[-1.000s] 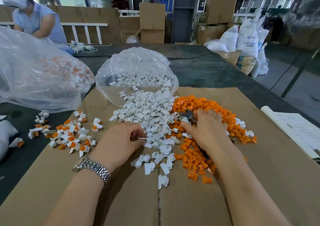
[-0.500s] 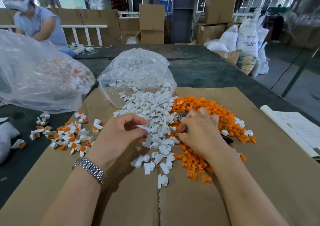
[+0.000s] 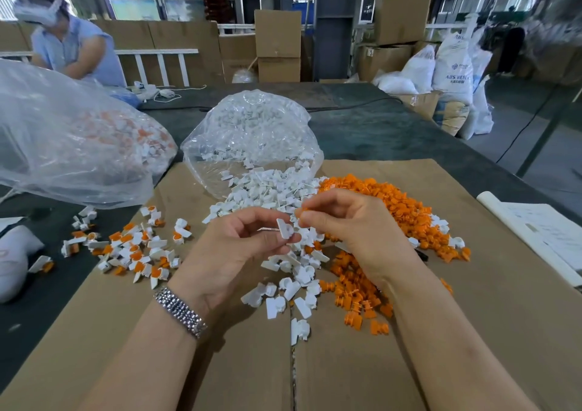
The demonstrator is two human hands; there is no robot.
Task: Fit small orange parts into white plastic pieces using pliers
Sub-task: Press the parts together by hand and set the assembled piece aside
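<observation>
My left hand (image 3: 234, 253) pinches a white plastic piece (image 3: 285, 228) between thumb and fingers, lifted above the pile. My right hand (image 3: 352, 228) pinches a small orange part (image 3: 303, 213) at its fingertips, right beside the white piece. Below them lies a heap of white pieces (image 3: 277, 196) and, to the right, a heap of orange parts (image 3: 400, 212). A dark tip of the pliers (image 3: 422, 254) pokes out from under my right hand, lying on the cardboard.
A clear bag (image 3: 252, 133) spills white pieces onto the cardboard sheet (image 3: 472, 316). Fitted white-and-orange pieces (image 3: 135, 250) lie at the left, near a large clear bag (image 3: 72, 146). Paper (image 3: 541, 231) lies at the right. Another person (image 3: 69, 45) works far left.
Both hands rose from the piles and came together. My left hand carried up a white piece, my right hand left the pliers area and lifted an orange part.
</observation>
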